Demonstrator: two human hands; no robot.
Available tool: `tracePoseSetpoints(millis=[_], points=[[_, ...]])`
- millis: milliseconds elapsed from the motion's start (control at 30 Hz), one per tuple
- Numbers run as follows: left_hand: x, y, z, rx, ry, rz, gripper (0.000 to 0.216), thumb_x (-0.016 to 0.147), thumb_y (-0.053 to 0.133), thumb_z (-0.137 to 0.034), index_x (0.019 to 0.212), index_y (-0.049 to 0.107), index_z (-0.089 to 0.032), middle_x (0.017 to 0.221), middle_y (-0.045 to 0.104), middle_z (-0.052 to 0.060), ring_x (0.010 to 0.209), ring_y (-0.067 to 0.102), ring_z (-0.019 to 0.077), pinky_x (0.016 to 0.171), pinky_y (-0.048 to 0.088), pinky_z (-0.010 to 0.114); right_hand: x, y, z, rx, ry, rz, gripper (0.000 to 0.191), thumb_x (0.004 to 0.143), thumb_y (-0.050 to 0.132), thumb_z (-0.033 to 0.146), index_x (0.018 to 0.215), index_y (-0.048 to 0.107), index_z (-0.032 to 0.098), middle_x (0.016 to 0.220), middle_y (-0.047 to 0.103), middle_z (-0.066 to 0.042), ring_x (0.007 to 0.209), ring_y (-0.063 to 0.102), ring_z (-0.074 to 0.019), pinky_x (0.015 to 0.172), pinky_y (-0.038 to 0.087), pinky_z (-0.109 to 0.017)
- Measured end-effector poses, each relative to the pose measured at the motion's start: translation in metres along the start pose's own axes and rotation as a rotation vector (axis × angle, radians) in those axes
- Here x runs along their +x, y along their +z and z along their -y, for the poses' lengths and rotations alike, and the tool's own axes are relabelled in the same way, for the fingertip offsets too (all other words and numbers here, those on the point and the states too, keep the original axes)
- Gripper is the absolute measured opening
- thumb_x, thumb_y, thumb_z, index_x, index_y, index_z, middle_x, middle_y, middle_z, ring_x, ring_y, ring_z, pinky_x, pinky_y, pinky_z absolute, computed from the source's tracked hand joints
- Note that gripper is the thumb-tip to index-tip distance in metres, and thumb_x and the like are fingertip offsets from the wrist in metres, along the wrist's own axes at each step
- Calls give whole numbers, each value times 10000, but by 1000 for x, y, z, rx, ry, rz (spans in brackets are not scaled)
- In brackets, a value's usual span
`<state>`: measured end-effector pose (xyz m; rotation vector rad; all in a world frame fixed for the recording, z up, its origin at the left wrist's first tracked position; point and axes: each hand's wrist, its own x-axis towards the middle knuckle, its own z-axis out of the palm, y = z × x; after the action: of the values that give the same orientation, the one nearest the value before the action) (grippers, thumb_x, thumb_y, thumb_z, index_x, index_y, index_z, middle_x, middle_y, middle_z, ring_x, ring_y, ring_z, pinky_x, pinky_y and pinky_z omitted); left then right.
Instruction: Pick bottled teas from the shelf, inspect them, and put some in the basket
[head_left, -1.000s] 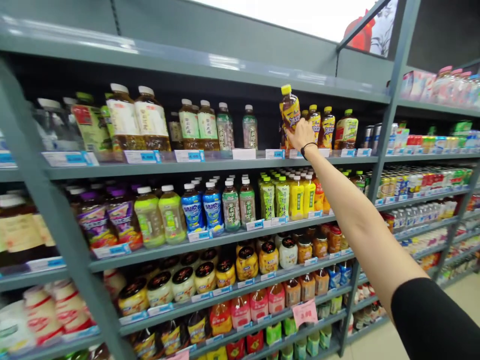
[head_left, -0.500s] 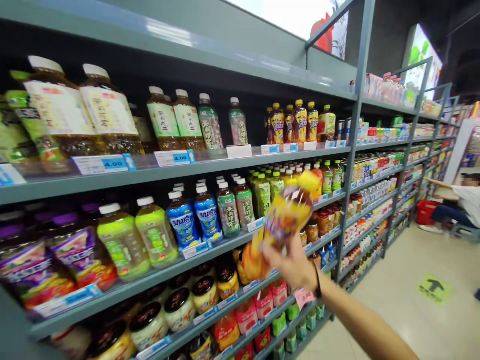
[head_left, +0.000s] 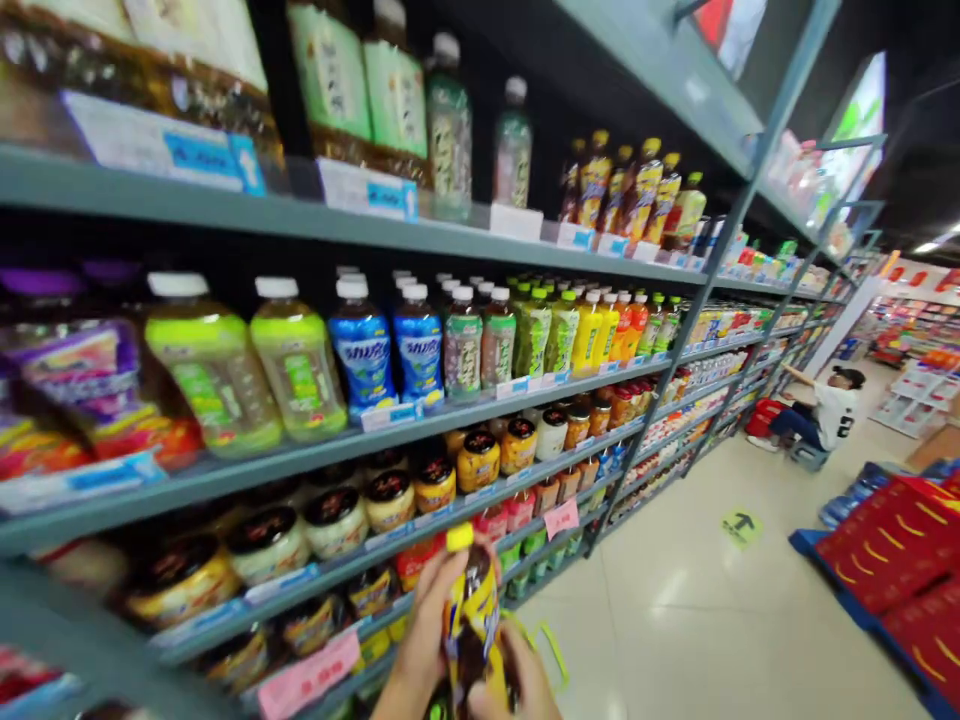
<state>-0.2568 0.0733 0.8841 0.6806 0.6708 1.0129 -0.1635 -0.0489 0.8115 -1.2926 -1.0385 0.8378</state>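
The yellow-capped bottle [head_left: 471, 625], a second ago gripped at the upper shelf [head_left: 450, 235] by one hand, is now low before the lower shelves, cap upward. The left hand [head_left: 427, 615] wraps its upper side and the right hand [head_left: 525, 670] its lower part, so removal from the shelf looks complete.

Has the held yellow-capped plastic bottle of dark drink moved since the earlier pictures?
Yes, downward: the bottle was at the grey metal upper drinks shelf a second ago; now it is well below that, between left hand and right hand.
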Motion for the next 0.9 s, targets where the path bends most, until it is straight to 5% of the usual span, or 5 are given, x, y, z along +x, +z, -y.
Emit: tracePoseSetpoints(millis=[200, 400, 633, 767, 900], points=[[-1, 39, -51, -121, 303, 127, 373, 729, 844, -437, 926, 696, -158, 991, 741, 100, 839, 726, 245, 728, 620, 354, -10, -25, 3, 271, 99, 141, 777, 846, 870, 486, 1509, 525, 276, 1553, 556, -140, 1382, 601, -320, 1168, 499, -486], [-13, 52, -60, -236, 297, 343, 618, 883, 542, -681, 1054, 703, -109, 1003, 736, 168, 881, 724, 319, 683, 612, 387, -11, -42, 29, 188, 51, 166, 711, 813, 912, 328, 1444, 588, 284, 1490, 609, -108, 1400, 584, -298, 1205, 473, -419], [-22, 59, -63, -220, 344, 446, 724, 914, 474, -739, 1097, 708, -78, 1020, 724, 185, 949, 714, 339, 724, 606, 386, -3, -51, 36, 185, 51, 207, 772, 816, 913, 276, 1484, 528, 299, 1464, 625, -100, 1367, 608, -285, 1178, 505, -404], [-30, 59, -63, -191, 381, 470, 762, 948, 452, -743, 1179, 723, -69, 1086, 716, 191, 988, 705, 344, 785, 612, 407, -3, -51, 42, 428, 98, 292, 938, 802, 935, 290, 1561, 391, 388, 1297, 712, -73, 968, 758, -243, 800, 670, -355], [-39, 57, -60, -142, 461, 511, 622, 923, 604, -578, 1328, 703, -115, 1240, 693, 186, 1118, 679, 365, 911, 599, 438, -4, -58, 44, 580, 155, 390, 589, 865, 877, 491, 1348, 626, 265, 1205, 722, -114, 595, 651, -120, 451, 524, -202]])
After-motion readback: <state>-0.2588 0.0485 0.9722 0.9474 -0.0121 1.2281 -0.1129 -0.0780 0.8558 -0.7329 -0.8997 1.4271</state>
